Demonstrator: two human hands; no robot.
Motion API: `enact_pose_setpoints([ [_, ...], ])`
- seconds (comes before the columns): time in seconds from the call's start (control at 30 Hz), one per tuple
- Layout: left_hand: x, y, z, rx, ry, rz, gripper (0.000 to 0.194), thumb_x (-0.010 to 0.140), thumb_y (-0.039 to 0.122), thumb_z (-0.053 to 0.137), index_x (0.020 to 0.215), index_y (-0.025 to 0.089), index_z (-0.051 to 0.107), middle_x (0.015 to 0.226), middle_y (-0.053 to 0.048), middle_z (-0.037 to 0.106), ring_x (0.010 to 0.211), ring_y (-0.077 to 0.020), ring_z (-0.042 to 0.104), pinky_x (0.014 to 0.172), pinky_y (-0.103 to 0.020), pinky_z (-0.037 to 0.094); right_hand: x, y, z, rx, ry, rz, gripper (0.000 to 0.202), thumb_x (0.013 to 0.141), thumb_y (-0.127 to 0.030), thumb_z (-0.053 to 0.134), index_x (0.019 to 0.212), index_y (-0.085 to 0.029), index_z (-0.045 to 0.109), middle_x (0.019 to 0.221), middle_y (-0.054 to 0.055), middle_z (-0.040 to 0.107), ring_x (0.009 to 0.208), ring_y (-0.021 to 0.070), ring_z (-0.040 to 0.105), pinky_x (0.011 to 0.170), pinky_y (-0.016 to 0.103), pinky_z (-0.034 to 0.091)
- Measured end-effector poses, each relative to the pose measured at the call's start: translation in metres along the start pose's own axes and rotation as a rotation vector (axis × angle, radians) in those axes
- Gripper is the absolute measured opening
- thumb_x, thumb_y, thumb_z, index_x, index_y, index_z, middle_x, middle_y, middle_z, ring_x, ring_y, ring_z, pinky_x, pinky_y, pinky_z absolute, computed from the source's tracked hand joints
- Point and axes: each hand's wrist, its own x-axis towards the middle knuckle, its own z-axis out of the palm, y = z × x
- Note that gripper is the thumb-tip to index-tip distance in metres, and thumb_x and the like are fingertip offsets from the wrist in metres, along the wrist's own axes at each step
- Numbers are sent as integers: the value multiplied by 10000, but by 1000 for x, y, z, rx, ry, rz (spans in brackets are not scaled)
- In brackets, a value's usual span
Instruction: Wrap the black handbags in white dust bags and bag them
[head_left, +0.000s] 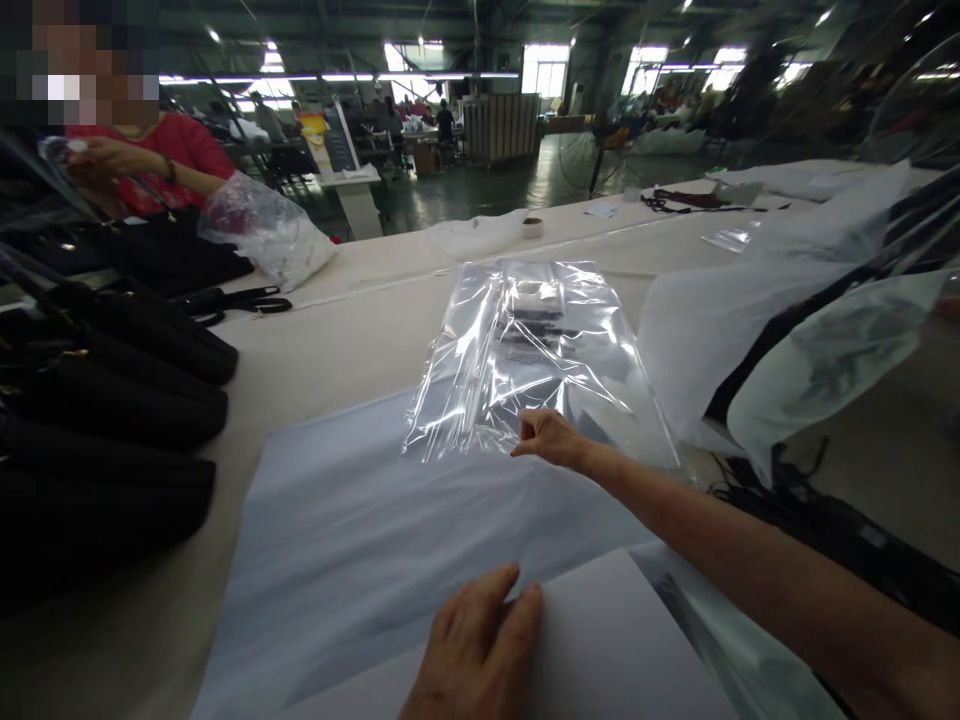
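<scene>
A stack of shiny clear plastic bags (540,360), with dark printing showing near its far end, lies on the table ahead of me. My right hand (553,440) reaches over its near edge, fingers closed in a pinch at the plastic. Under and in front of the stack spreads a pale bluish-white sheet (360,530). Close to me, my left hand (480,640) rests on smooth white paper (600,630), its visible fingers stretched out and holding nothing; part of the hand is cut off by the lower frame edge.
Black handbags (112,400) stand in a row on the left. A person in a red top (195,150) handles clear plastic across the table (360,350). On the right, translucent white bags (690,330) cover dark items. A tape roll (532,228) sits farther back.
</scene>
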Motion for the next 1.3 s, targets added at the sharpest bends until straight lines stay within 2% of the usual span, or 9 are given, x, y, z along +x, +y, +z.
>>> enact_pose_setpoints([
  [0.17,75,-50,-18,175,40,-52,471,848,378,525,1226,102,479,1185,-167,577,1091,-271,540,889,-413,480,-7,-19,2,-12,-41,-85,299,629,-186,776,599,-167,479,541,-81,452,544,78,412,535,210,301],
  [0.37,133,-104,6,503,-302,44,205,864,143,428,949,132,614,921,-98,646,924,-251,576,801,-385,425,-17,-38,-1,-73,-46,-291,334,623,-165,788,589,-160,456,564,-82,430,538,62,378,547,202,288],
  [0.6,105,-136,-9,636,-284,-185,292,820,40,329,855,106,611,832,-147,622,835,-260,602,707,-353,404,-29,-28,0,-24,20,-403,211,825,-250,620,689,-171,480,621,-53,470,567,74,423,562,194,349],
  [0.7,93,-140,-19,659,-276,-315,278,848,97,328,869,121,605,861,-133,626,813,-259,610,686,-336,402,-32,-24,2,-295,48,-521,117,886,-125,473,780,-154,512,707,-7,503,546,79,423,524,206,352],
  [0.83,80,-130,-27,620,-303,-431,256,840,109,343,895,136,592,921,-110,620,836,-250,614,695,-320,393,-36,-24,-3,-620,81,-626,308,810,80,337,897,-125,550,808,45,549,575,93,486,530,206,382],
  [1.0,73,-117,-28,308,-269,-689,172,820,210,411,874,184,572,909,-56,634,814,-215,604,640,-285,366,-42,-26,-9,-519,144,-352,211,817,-109,522,1018,-135,584,927,90,610,790,173,589,710,276,452],
  [1.07,74,-117,-28,167,-174,-793,179,825,294,409,782,200,556,811,-39,631,778,-204,589,650,-280,369,-48,-22,-6,-413,67,-241,404,757,-204,627,1148,-150,539,937,73,633,807,191,604,740,299,453],
  [1.17,76,-120,-32,53,-77,-897,218,820,344,386,721,211,528,748,-36,619,755,-201,578,653,-280,369,-58,-7,-4,-442,-38,-168,459,725,-56,557,1172,-159,541,914,55,657,790,177,618,743,277,434],
  [1.3,66,-130,-44,219,-88,-927,213,828,315,350,769,213,528,852,-61,639,839,-244,588,646,-296,359,-70,21,-15,-677,4,-88,336,731,23,440,929,-145,653,872,88,654,798,191,610,726,270,411],
])
